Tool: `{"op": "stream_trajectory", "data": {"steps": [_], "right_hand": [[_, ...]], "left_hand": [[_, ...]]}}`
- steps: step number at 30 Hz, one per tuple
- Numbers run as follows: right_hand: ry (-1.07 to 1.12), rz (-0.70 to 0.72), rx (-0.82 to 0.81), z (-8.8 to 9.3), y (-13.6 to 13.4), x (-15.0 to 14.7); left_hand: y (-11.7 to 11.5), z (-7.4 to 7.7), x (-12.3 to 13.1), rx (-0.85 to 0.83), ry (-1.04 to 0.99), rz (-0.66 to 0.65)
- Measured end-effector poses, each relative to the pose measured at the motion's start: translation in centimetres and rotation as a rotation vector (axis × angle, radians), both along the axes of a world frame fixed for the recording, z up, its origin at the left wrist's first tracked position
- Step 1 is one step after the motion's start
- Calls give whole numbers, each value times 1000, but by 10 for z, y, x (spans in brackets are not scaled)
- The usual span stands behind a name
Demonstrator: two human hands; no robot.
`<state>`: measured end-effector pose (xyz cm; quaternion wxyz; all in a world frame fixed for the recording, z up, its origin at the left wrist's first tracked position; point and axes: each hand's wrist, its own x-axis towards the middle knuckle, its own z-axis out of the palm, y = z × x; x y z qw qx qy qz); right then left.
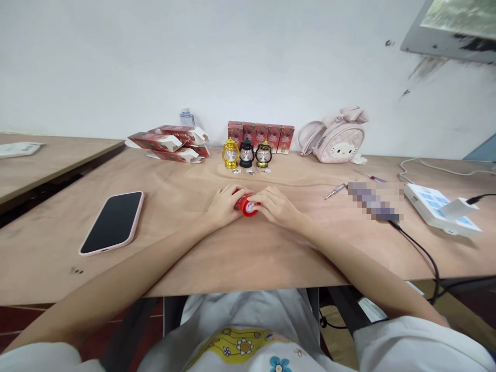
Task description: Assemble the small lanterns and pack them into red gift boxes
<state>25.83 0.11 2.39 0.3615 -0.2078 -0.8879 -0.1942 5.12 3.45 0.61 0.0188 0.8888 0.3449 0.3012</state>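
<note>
A small red lantern (248, 206) lies tipped in front of me, its round base with a whitish centre facing my body. Around its body wrap the fingers of my left hand (226, 205), which partly hide it. My right hand (276, 207) is closed, thumb and fingertips pressed together at the lantern's base; whether they pinch some small part there is too small to make out. Behind my hands stand three similar upright lanterns: a gold one (231, 155), a black one (246, 154) and a black-and-gold one (263, 154). Small shiny bits (250, 171) lie before them.
Red boxes (261, 135) stand in a row at the wall; opened boxes (170, 142) pile left of them. A phone (112, 223) lies left. A pink bag (341, 139), screwdriver (335, 191), blurred device (374, 202) and white power strip (439, 209) with cables are right.
</note>
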Motion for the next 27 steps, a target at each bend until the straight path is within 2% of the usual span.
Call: {"op": "stream_trajectory", "data": {"steps": [8,13,18,23,27], "right_hand": [[46,58,57,2,-3,-2],[22,10,77,4,-4,-1],[24,-30,57,-2,-3,-1],[112,-52,39,-10,-2,-3],[211,-30,-34,-13,-3,-4]], "left_hand": [[-2,2,1,-3,24,0],[0,1,0,4,24,19],[1,0,0,19,18,9],[0,1,0,12,8,13],[0,1,0,3,12,13]]}}
